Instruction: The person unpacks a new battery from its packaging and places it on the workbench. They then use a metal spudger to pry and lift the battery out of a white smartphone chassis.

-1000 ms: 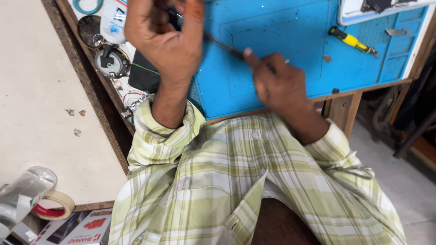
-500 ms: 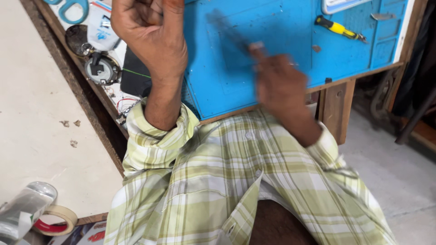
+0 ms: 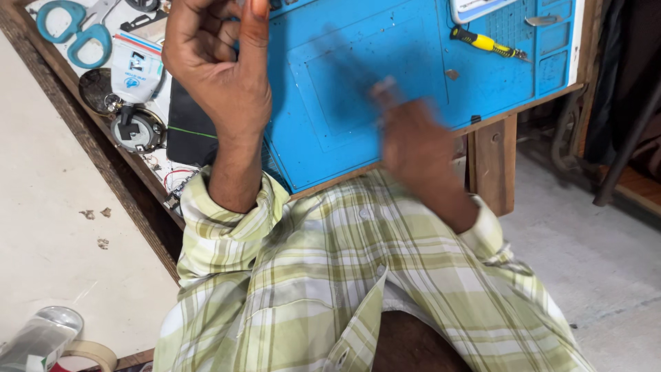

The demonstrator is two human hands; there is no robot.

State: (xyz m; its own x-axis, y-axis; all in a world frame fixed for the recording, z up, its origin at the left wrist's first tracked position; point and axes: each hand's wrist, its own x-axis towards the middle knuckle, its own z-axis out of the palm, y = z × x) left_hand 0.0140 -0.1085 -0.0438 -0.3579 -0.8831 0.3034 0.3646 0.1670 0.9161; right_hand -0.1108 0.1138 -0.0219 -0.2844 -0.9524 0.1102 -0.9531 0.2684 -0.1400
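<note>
My left hand (image 3: 220, 76) is raised over the left edge of the blue work mat (image 3: 330, 131), fingers curled and thumb up. Its fingertips reach the frame's top edge, so whatever they may pinch is hidden. My right hand (image 3: 413, 138) is blurred by motion above the mat's front edge. A thin dark tool (image 3: 351, 65) shows as a faint streak running up and left from its fingers. Both arms wear green-checked sleeves.
A yellow-handled screwdriver (image 3: 482, 43) lies on the mat at the back right. Left of the mat are teal scissors (image 3: 72, 31), a white tube (image 3: 134, 65), a round black part (image 3: 138, 131) and a black slab (image 3: 189, 131). A tape roll (image 3: 89, 355) and clear bottle (image 3: 38, 337) lie on the floor.
My right hand has drawn back toward the mat's front edge and blurred with motion. My left hand has stayed raised while the view shifted slightly.
</note>
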